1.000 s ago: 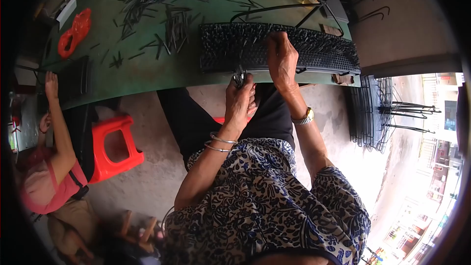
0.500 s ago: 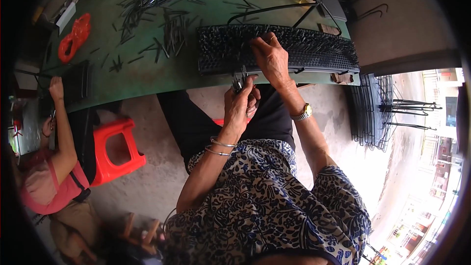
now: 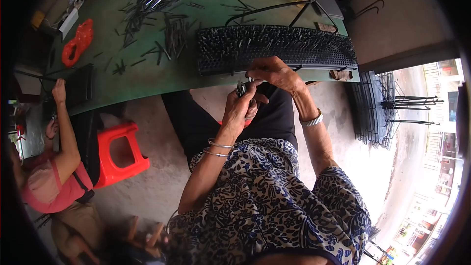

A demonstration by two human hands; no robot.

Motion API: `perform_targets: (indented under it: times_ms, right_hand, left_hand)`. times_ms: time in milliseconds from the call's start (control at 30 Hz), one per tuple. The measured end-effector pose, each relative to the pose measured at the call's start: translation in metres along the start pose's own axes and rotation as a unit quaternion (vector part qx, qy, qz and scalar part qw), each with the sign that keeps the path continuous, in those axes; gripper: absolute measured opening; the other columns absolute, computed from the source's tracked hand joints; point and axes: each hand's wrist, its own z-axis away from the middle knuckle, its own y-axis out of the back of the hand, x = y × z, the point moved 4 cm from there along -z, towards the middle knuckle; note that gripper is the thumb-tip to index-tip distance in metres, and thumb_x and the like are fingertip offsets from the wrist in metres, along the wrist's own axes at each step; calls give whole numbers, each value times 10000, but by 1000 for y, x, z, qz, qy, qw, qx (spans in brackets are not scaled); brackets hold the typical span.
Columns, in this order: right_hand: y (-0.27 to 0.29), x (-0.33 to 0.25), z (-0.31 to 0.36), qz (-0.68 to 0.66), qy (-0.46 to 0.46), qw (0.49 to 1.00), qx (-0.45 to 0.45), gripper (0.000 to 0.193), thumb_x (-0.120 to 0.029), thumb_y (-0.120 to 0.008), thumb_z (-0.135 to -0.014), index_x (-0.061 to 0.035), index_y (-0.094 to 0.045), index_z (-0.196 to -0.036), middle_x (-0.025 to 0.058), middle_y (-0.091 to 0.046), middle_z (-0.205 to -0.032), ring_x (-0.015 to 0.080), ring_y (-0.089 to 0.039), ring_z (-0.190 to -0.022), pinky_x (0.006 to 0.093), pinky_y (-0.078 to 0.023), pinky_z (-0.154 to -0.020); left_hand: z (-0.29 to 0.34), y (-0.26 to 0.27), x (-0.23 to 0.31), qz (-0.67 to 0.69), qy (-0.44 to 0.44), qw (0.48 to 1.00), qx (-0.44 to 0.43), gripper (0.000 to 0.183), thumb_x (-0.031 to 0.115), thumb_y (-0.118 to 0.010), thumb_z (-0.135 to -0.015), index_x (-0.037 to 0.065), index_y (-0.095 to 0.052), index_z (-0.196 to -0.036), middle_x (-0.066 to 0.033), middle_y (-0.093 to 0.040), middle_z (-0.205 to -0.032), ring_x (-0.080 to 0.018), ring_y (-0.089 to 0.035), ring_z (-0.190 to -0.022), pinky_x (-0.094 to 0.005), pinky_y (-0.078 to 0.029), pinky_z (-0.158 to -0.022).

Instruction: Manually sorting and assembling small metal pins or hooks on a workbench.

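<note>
My left hand (image 3: 238,107) is closed around a small bunch of thin dark metal strips (image 3: 241,88), their ends poking up past the thumb. Just beside it, my right hand (image 3: 278,74) has its fingers curled in a pinch next to the left thumb. A light sliver shows at the right fingertips, too small to name. Both hands are at the table's front edge, by the near side of a long black perforated rack (image 3: 223,62). Upright dark strips fill much of the rack's far part; bare holes show along its near side.
The green table (image 3: 110,76) carries a heap of loose strips (image 3: 152,2) and a smaller cluster (image 3: 175,32). A bent black rod (image 3: 265,9) rises over the rack. At left are an orange-red plastic piece (image 3: 78,41), a co-worker's arm (image 3: 66,127) and a red stool (image 3: 120,154). Wire racks (image 3: 375,110) stand right.
My right hand has come back from over the rack's strips to beside my left hand at the table edge. The left hand keeps its bunch in nearly the same place.
</note>
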Motion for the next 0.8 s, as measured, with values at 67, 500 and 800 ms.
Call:
perform_targets:
  times_ms: [67,500,800]
  right_hand:
    - [-4,-6,0,-31,2,1000,-1,193,-136,-646,-867,34,-660,-956,83,-662,-836,124,-617,-810,273,-495,-718]
    - [-16,-22,16,20,53,992,115,184,-123,-595,-883,43,-655,-932,81,-654,-768,117,-599,-711,276,-481,-645]
    - [3,-27,-14,274,184,863,383,57,-28,-560,-870,1,-604,-890,138,-590,-769,293,-607,-681,360,-468,-609]
  left_hand:
    - [-1,7,-2,-4,-16,1000,2,350,367,-609,-927,33,-665,-1017,-54,-651,-693,-17,-327,-394,-202,-219,-363]
    - [4,18,-4,-52,-68,993,85,340,350,-608,-933,17,-655,-877,23,-520,-544,-9,-327,-392,-205,-202,-377]
    - [-3,25,-2,30,-57,995,72,259,279,-609,-938,24,-654,-952,-2,-549,-635,-31,-385,-460,-200,-261,-388]
